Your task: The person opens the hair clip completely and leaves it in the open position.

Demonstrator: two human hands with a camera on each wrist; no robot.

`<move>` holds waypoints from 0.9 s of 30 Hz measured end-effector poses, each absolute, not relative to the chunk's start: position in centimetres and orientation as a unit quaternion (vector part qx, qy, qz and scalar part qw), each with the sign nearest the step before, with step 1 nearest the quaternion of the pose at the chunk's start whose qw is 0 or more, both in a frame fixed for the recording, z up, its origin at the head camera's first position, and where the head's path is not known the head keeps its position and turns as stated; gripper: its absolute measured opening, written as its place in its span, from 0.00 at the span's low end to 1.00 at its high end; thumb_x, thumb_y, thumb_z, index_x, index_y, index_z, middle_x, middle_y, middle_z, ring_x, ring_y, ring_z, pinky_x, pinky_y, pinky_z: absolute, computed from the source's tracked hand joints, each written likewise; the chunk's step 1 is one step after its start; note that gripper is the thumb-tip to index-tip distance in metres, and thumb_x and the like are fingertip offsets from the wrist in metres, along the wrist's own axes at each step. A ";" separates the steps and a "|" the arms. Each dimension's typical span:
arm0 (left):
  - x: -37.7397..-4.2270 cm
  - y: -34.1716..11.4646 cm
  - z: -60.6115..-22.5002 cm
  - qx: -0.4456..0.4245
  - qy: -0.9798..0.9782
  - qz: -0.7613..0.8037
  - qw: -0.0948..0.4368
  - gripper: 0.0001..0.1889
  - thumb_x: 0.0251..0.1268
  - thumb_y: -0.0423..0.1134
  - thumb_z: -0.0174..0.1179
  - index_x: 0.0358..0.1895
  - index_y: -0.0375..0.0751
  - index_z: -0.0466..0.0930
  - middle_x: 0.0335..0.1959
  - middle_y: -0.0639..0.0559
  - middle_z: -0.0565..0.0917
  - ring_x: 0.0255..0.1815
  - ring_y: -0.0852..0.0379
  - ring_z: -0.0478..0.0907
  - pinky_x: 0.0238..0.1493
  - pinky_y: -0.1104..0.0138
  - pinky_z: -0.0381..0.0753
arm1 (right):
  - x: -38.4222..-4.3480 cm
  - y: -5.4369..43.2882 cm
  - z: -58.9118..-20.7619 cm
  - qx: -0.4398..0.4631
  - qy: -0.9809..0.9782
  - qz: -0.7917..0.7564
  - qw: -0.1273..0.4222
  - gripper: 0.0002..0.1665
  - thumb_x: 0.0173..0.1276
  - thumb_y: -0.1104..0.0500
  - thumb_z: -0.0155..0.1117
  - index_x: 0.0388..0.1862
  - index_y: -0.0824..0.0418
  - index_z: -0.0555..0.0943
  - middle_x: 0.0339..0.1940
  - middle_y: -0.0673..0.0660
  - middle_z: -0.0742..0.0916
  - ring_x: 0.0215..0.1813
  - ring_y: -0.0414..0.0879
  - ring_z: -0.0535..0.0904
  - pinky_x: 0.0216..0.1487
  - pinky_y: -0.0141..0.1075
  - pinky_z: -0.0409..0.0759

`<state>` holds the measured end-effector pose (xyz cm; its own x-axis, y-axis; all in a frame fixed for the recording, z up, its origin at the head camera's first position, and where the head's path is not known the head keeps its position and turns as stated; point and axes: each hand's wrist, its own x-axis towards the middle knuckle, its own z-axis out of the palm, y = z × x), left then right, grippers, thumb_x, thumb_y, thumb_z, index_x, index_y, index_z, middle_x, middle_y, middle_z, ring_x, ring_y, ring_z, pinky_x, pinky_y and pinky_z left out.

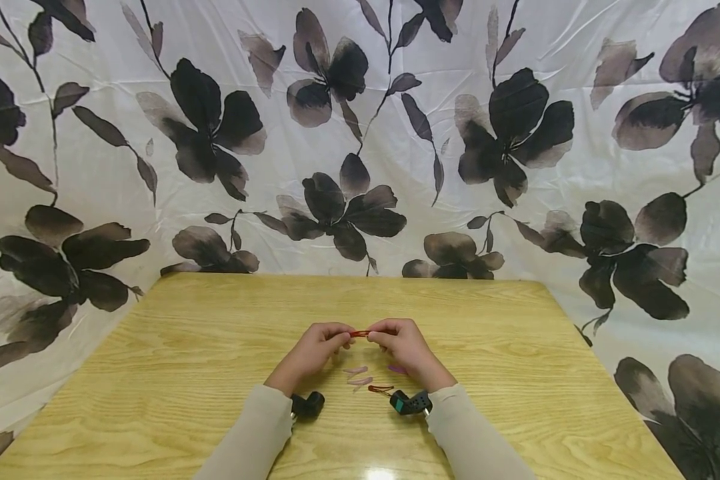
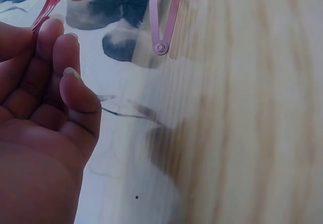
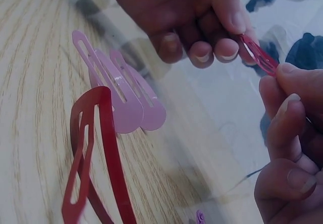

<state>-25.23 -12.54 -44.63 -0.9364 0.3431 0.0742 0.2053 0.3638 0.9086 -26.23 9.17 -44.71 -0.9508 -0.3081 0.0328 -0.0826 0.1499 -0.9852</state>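
Note:
Between my two hands, just above the table, is a red snap hair clip (image 1: 359, 334) (image 3: 262, 57). My left hand (image 1: 317, 348) pinches one end of it between thumb and forefinger. At the other end, my right hand (image 1: 405, 345) pinches it the same way. Below them on the wood lie two pink snap clips (image 1: 356, 370) (image 3: 127, 114), a purple clip (image 1: 397, 369) partly hidden by my right hand, and another red clip (image 1: 381, 389) (image 3: 117, 163), which looks open in the right wrist view. One pink clip (image 2: 172, 17) also shows in the left wrist view.
A wooden table (image 1: 216, 353) stretches out on all sides of the hands. White cloth with dark flowers (image 1: 432, 187) hangs behind and beside it. Each wrist wears a black camera (image 1: 309, 404), close above the tabletop.

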 end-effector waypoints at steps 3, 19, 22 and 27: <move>-25.3 -12.5 -44.8 0.185 0.821 0.537 0.058 0.17 0.75 0.45 0.50 0.50 0.36 0.82 0.38 0.41 0.84 0.30 0.56 0.72 0.29 0.67 0.73 | -26.2 9.2 -44.7 -0.131 0.752 -0.640 0.091 0.11 0.67 0.58 0.65 0.42 0.64 0.85 0.34 0.61 0.83 0.28 0.46 0.72 0.29 0.34 0.71; -25.4 -12.6 -44.8 0.194 0.795 0.567 0.090 0.17 0.76 0.40 0.48 0.51 0.31 0.81 0.43 0.34 0.83 0.41 0.46 0.76 0.43 0.64 0.75 | -25.8 9.4 -44.3 -0.153 0.740 -0.647 0.102 0.12 0.69 0.57 0.63 0.42 0.66 0.84 0.34 0.62 0.81 0.29 0.48 0.71 0.28 0.34 0.69; -25.4 -12.7 -44.8 0.202 0.796 0.565 0.084 0.17 0.76 0.41 0.48 0.51 0.31 0.81 0.42 0.33 0.83 0.41 0.47 0.77 0.43 0.65 0.76 | -25.7 9.3 -44.2 -0.158 0.736 -0.649 0.105 0.11 0.69 0.58 0.62 0.42 0.66 0.84 0.33 0.62 0.81 0.29 0.49 0.70 0.27 0.34 0.68; -25.4 -12.6 -44.7 0.191 0.798 0.566 0.086 0.17 0.76 0.41 0.49 0.50 0.31 0.81 0.42 0.34 0.83 0.40 0.46 0.77 0.43 0.66 0.76 | -25.7 9.2 -44.2 -0.158 0.738 -0.649 0.101 0.11 0.69 0.59 0.62 0.42 0.66 0.84 0.32 0.60 0.82 0.28 0.49 0.70 0.27 0.34 0.68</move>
